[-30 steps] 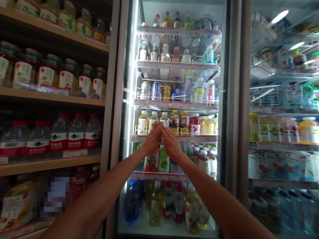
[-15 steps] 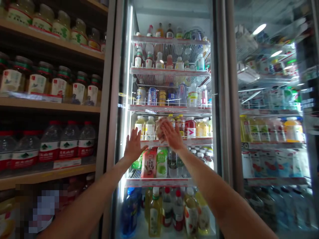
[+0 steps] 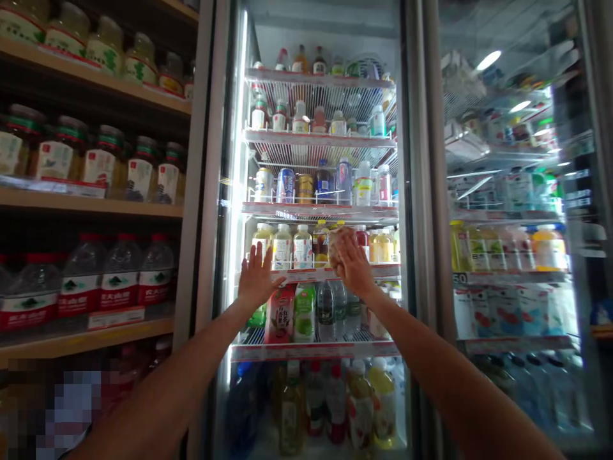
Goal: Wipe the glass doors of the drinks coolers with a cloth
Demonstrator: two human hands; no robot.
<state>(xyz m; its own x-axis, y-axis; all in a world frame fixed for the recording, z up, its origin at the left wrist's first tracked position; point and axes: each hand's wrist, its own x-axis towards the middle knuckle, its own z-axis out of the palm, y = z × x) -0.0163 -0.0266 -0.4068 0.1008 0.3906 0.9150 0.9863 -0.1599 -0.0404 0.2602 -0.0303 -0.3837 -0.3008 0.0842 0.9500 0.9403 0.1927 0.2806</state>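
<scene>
My right hand presses a crumpled, light brownish cloth against the glass door of a lit drinks fridge. The cloth shows beyond the fingertips and hides part of the bottle row behind it. To its left, my left hand is raised with fingers spread and nothing in it. It is at the glass, in front of the fridge's left side; whether the palm touches I cannot tell. Behind the glass stand pale drink bottles, a red bottle and a green bottle.
Wooden shelves with bottled drinks stand at the left, including red-capped water bottles. A metal door frame separates this door from a second glass-fronted fridge at the right. Large bottles fill the fridge bottom.
My right hand has moved right across the glass with the cloth, uncovering a pale bottle. My left hand stays about where it was. The view has shifted slightly.
</scene>
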